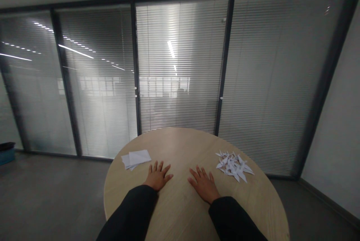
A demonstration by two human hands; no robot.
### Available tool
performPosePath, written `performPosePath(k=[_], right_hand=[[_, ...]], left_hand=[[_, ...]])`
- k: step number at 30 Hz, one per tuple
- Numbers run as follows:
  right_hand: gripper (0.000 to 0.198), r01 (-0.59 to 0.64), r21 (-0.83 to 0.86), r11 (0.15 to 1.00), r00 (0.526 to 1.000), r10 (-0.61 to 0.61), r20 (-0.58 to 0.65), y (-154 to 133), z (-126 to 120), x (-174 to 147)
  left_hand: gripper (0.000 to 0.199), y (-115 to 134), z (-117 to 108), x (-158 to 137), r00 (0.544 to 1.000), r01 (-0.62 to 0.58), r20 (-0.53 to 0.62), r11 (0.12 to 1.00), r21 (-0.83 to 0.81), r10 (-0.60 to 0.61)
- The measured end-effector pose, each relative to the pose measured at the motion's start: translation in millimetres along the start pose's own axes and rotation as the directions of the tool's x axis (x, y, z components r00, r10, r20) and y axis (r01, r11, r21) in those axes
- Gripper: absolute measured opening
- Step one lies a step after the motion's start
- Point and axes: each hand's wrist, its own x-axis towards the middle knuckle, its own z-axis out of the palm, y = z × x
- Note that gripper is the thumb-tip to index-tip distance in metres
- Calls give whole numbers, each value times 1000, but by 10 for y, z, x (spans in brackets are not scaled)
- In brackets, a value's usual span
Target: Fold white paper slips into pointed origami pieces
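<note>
Sheets of white rectangular paper [140, 157] lie at the left of the round pale-wood table [180, 143], near your left hand [157, 178]. Your right hand [206, 187] is nearest the folded, pointed white-paper shapes [233, 166] heaped table-right. Both rest palm down, fingers spread wide. Left of the table, a blue dark-rimmed bin [7, 154] hides its contents.

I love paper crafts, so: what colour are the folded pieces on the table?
The folded paper pieces are white, as shown best in the head view.
</note>
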Motion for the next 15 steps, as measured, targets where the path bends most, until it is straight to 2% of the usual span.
performPosePath(k=[15], right_hand=[[55, -2, 6, 1000, 1000, 2, 0, 3, 12, 16]], left_hand=[[67, 9, -25, -19, 1000, 0, -9, 1000, -13, 0]])
